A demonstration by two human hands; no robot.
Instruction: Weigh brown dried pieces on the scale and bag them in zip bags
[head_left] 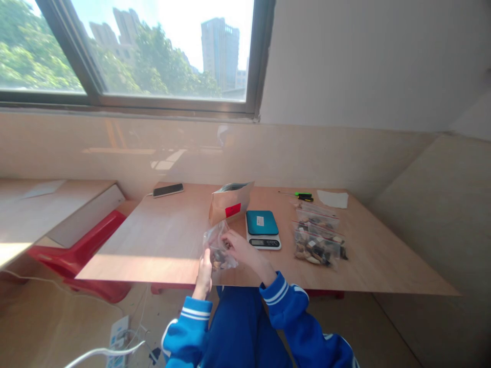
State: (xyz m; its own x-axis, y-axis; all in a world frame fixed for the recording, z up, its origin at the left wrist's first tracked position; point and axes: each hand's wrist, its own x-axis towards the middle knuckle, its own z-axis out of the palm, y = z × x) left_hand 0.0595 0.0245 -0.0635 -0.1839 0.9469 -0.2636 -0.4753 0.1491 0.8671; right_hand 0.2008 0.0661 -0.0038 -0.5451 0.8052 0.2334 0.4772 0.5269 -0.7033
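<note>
Head view: both hands, left [204, 273] and right [238, 246], pinch a small clear plastic bag of mixed nuts [218, 248] above the wooden table's near edge [153, 278]; a loose grip could spill nuts floorward.

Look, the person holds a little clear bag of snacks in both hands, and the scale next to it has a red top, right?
Not quite: the scale has a blue-green top, not red, as the head view shows. The left hand and right hand do hold the clear bag.
</note>
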